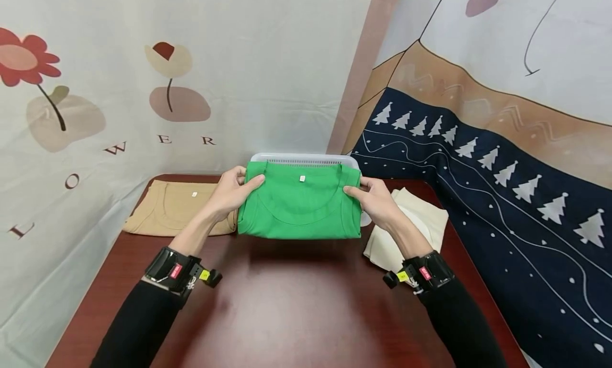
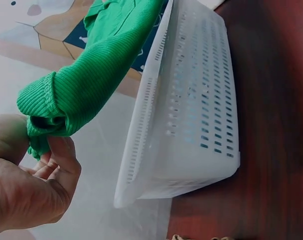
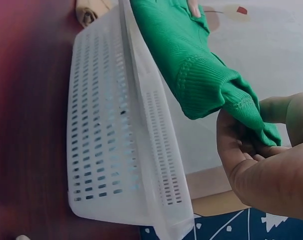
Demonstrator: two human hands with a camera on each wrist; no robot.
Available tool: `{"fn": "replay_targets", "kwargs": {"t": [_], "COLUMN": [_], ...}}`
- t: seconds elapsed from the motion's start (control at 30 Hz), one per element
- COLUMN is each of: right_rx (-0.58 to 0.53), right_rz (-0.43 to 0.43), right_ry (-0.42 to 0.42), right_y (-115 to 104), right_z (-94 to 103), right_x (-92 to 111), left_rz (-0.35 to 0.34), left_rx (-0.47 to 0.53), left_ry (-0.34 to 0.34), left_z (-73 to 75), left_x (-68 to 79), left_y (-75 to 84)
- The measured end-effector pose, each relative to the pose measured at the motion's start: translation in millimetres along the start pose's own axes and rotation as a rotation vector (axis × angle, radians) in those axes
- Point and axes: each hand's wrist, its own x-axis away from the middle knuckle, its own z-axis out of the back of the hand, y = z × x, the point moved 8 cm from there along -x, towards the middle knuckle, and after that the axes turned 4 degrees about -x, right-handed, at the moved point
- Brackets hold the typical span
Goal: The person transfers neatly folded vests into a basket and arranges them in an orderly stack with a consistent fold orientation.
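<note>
A folded green shirt (image 1: 301,203) with a small white neck label hangs level between both hands. My left hand (image 1: 237,190) pinches its left side, thumb on top and fingers beneath. On the opposite side my right hand (image 1: 375,198) grips it the same way. Behind and below is a white perforated plastic basket (image 2: 201,100), its rim just under the shirt in both wrist views. From the head view the shirt hides most of the basket, leaving the far rim visible. In the right wrist view the shirt's ribbed edge (image 3: 206,87) droops beside the basket rim.
A folded tan shirt (image 1: 177,203) lies on the reddish-brown table (image 1: 287,315) at the left, partly behind the left forearm. Folded cream cloth (image 1: 425,214) lies at the right, under the right forearm. Printed curtains (image 1: 268,65) hang along the back and right.
</note>
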Motion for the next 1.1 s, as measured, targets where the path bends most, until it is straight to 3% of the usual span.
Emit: {"fn": "replay_targets", "kwargs": {"t": [0.23, 0.5, 1.1], "right_rx": [0.002, 0.085, 0.149], "right_rz": [0.026, 0.015, -0.11], "right_ry": [0.018, 0.035, 0.033], "right_y": [-3, -8, 4], "right_z": [6.2, 12.0, 16.5], "right_x": [-21, -42, -73], "left_rz": [0.018, 0.031, 0.034], "left_rx": [-0.062, -0.122, -0.177], "left_ry": [0.006, 0.02, 0.017], "left_z": [0.7, 0.6, -8.4], "left_x": [-19.9, -41.0, -67.4], "left_y": [2.9, 4.4, 3.0]}}
